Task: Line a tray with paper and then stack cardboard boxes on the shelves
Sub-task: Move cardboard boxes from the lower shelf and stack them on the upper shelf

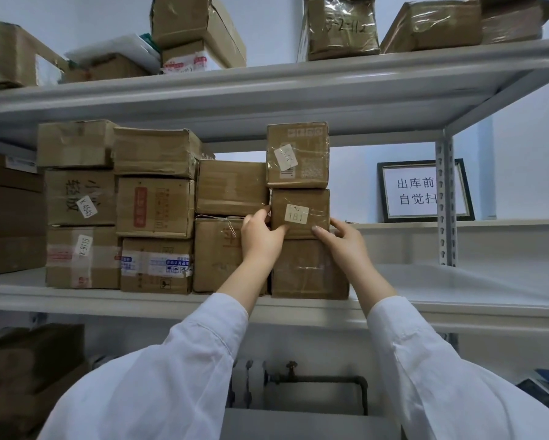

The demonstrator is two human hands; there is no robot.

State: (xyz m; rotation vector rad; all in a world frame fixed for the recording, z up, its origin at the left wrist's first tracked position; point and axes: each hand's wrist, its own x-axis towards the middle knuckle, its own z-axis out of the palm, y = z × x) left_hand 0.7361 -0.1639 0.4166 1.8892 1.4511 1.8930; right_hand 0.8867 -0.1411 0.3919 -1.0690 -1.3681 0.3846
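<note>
A small cardboard box with a "181" label point(300, 214) sits in the middle of a three-box stack on the grey middle shelf point(457, 300). My left hand point(262, 238) grips its left side and lower edge. My right hand point(346, 241) holds its lower right corner. Another small labelled box point(297, 155) rests on top of it, and a larger box point(309, 269) lies beneath. Left of the stack stand several more stacked cardboard boxes point(156, 208). No tray or paper is in view.
The upper shelf point(267, 90) carries several boxes and wrapped parcels. A framed sign point(422, 192) leans behind the upright post point(446, 201) on the right. The shelf surface right of the stack is bare. A radiator pipe point(324, 381) runs below.
</note>
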